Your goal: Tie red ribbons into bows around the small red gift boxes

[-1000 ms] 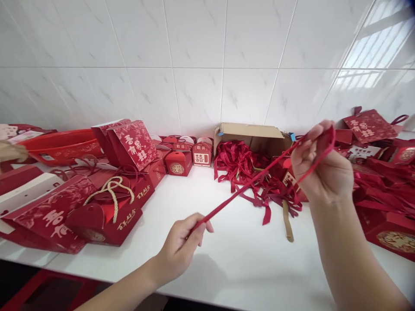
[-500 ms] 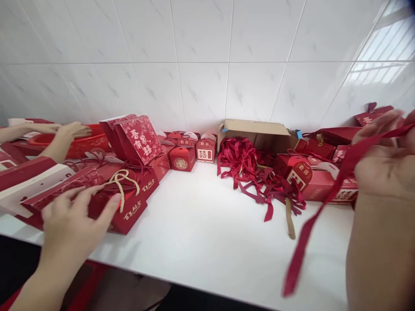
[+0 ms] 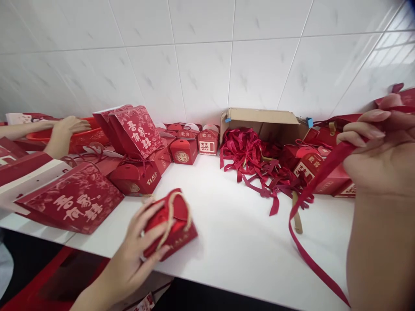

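**White surface along a tiled wall: red boxes, bags and ribbon, two hands engaged**

Head view. White-tiled wall (image 3: 201,65) behind; white surface (image 3: 233,242) running left to right below it.

- Left hand (image 3: 131,257): near the front edge of the surface, fingers wrapped around a small red box (image 3: 178,226) with a cream rope handle. The box is tilted and rests on the surface.
- Right hand (image 3: 379,160): raised at the right edge of the picture, thumb and fingers pinched together on a red ribbon (image 3: 327,166). The ribbon drops left from the hand, bends just above the surface, then trails off toward the lower right corner.
- Flat red gift bag (image 3: 74,201): lying printed side up, to the left of the held box.
- Upright red gift bag (image 3: 138,131): leaning behind a row of small red boxes (image 3: 181,151) near the wall.
- Cardboard box (image 3: 262,119): open, against the wall, with a heap of loose red ribbons (image 3: 249,155) spilling from it onto the surface.
- More red boxes (image 3: 308,166): just right of the heap, below the right hand.
- Another person's hand (image 3: 66,129): far left, resting at a red basin (image 3: 90,138).
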A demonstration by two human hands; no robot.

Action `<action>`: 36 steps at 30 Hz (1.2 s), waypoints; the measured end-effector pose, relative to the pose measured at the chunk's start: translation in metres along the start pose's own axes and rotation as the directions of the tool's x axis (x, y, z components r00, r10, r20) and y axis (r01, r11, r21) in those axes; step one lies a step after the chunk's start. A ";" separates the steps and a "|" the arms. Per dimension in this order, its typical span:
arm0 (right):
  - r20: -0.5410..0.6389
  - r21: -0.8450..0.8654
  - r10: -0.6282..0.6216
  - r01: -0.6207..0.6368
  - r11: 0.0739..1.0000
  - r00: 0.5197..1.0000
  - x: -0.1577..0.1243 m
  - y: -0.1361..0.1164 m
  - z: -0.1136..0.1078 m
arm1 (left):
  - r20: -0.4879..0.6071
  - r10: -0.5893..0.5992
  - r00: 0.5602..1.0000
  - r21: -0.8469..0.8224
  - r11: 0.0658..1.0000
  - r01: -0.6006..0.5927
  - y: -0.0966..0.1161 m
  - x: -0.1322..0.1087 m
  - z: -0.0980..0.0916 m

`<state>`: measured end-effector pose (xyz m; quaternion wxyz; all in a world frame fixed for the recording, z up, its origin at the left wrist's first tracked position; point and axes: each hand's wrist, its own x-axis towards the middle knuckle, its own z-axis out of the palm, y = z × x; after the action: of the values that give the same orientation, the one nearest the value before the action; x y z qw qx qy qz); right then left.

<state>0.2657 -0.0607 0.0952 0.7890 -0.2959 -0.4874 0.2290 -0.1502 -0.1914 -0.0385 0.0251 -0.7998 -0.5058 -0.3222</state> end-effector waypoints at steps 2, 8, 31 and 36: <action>0.032 0.157 0.146 -0.149 0.976 0.989 -0.007 -0.008 0.015 | 0.024 0.118 0.993 -0.066 0.991 -0.116 0.019 0.005 0.017; 0.183 0.078 0.234 -0.251 0.965 0.955 -0.027 -0.018 0.028 | -0.043 0.316 0.948 -0.224 0.921 -0.318 0.045 0.021 0.048; 0.598 -0.735 0.725 -0.129 0.666 0.342 -0.086 0.018 0.051 | 0.446 0.014 0.895 -0.642 0.702 0.309 0.054 0.114 0.048; 0.582 -0.768 0.731 -0.054 0.638 0.357 -0.088 0.012 0.052 | 0.455 -0.067 0.888 -0.652 0.654 0.383 0.064 0.123 0.054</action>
<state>0.1808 -0.0965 0.0496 0.1889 -0.4996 -0.7635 0.3630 -0.0367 -0.1053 0.0041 -0.4361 -0.7197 -0.4279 -0.3297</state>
